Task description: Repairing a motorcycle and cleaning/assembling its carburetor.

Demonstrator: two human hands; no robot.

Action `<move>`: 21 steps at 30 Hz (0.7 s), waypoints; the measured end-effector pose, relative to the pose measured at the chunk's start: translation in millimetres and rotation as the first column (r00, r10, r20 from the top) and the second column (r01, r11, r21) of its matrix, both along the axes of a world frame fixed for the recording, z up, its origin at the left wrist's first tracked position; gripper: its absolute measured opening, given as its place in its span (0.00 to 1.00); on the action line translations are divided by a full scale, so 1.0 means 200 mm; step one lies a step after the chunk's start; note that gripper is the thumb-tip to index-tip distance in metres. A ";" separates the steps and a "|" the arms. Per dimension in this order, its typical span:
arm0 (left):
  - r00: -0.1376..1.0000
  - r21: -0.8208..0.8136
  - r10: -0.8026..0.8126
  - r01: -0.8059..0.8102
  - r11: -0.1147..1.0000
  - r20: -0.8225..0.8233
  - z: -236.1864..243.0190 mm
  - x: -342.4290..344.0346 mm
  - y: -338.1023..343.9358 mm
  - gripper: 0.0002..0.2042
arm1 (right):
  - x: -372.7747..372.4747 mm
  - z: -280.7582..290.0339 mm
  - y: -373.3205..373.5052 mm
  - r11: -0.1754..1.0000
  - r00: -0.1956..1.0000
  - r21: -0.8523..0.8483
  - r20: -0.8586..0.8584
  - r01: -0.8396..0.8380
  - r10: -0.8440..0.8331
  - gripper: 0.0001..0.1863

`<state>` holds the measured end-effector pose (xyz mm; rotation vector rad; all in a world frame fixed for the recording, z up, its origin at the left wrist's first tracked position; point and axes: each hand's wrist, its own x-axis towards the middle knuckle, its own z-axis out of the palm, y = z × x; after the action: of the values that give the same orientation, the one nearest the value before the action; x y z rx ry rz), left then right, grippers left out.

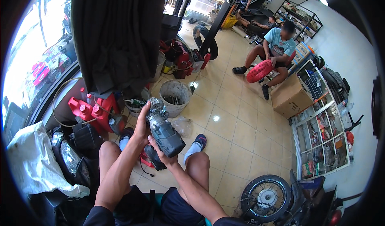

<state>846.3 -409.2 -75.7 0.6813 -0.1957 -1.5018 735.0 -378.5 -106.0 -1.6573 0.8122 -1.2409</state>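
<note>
Both of my hands hold a dark grey mechanical part (166, 135) with a silver metal end, raised in front of my knees; I cannot tell its exact kind. My left hand (141, 125) is closed along its left side near the metal end. Under its lower end, my right hand (162, 153) supports it, the thumb against its left side and the other fingers mostly hidden. Behind and below my right hand shows a black rounded piece (153, 156); whether it joins the part is hidden. A short black cable (147, 172) hangs near the floor.
Ahead stands a pale bucket (175, 95) with parts inside, beside a clear plastic bag (182, 125). Red jugs (96, 111) are at left. A spoked wheel (265, 198) lies lower right. Another person (278, 45) sits holding a red tire-like ring (260, 70) near a cardboard box (292, 95).
</note>
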 end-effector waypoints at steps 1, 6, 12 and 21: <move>1.000 -0.006 -0.018 0.018 1.000 0.008 0.00 0.00 0.00 0.26 | 0.00 0.01 0.00 1.000 1.000 -0.023 -0.018 -0.011 0.010 0.10; 0.998 -0.001 0.031 -0.031 1.000 0.052 -0.03 0.03 -0.03 0.25 | 0.01 0.03 0.02 0.993 1.000 -0.119 -0.027 0.000 -0.003 0.08; 1.000 0.009 0.026 -0.026 1.000 -0.003 -0.06 0.05 -0.03 0.25 | 0.00 0.04 0.02 0.987 0.995 -0.140 -0.064 -0.080 0.071 0.11; 0.969 -0.037 0.080 -0.091 0.995 -0.234 -0.06 0.07 -0.03 0.21 | -0.01 0.06 0.03 0.972 0.990 -0.199 -0.091 -0.122 0.105 0.12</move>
<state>859.8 -415.5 -88.6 0.4650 -0.0223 -1.4753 733.8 -372.4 -93.8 -1.9020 0.6438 -1.2170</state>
